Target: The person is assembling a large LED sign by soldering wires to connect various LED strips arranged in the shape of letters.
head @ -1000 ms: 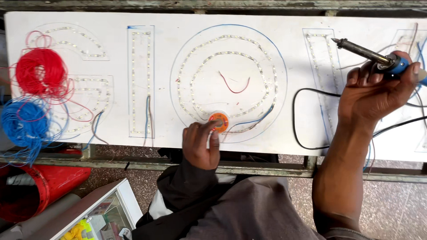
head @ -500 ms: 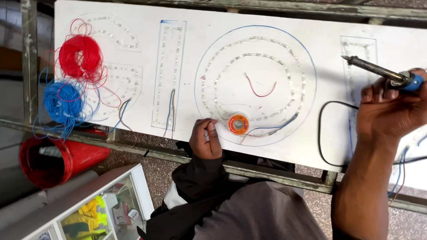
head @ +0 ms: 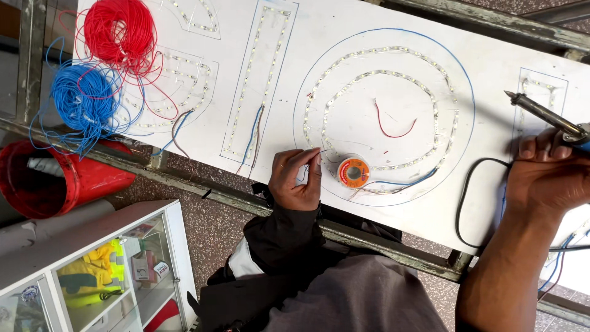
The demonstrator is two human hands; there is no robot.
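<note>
Solder wire in my left hand, iron in my right.

Past the red wire coil (head: 118,31) and blue wire coil (head: 83,98), my left hand (head: 296,181) pinches a thin solder strand just beside the small orange solder spool (head: 353,172) on the white board (head: 344,18), inside the ringed LED strips (head: 430,86). My right hand (head: 547,178) closes around the soldering iron (head: 541,114), tip raised.

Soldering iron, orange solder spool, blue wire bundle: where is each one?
Metal-tipped soldering iron (head: 541,112): head view, middle of its shaft.
Round orange solder spool (head: 354,172): head view, centre of its face.
Tangled blue wire bundle (head: 83,98): head view, middle of the coil.
</note>
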